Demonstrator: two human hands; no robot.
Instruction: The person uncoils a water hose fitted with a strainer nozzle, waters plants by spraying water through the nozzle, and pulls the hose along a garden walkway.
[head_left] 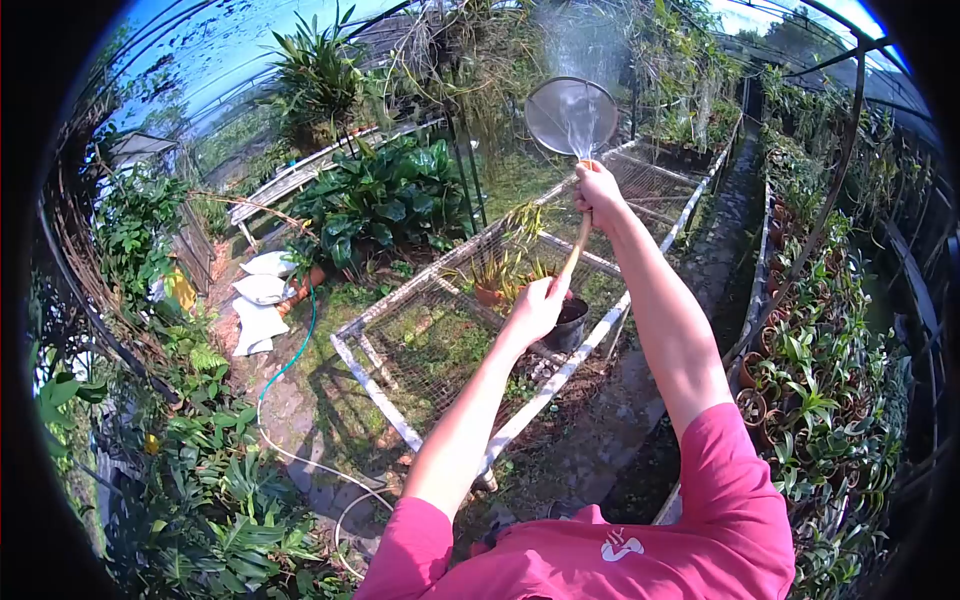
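Observation:
My right hand [597, 190] is stretched out high ahead of me, closed around the upper end of a tan hose [573, 262]. Lower down, my left hand [535, 312] grips the same hose. Water [580, 125] sprays up and away from just beyond my right hand. Behind or around the spray shows a round grey disc [545, 112] with a dark rim; whether it is joined to the hose I cannot tell. Below my hands, a dark pot [568, 325] and potted plants [490, 280] stand on a wire-mesh bench [440, 330].
A pale frame pole [545, 405] edges the bench. Rows of potted plants [800, 400] line the right side along a narrow path [725, 230]. White sacks [260, 322] lie at left, near a teal hose length [300, 350] on the ground. Hanging plants [325, 75] fill the top.

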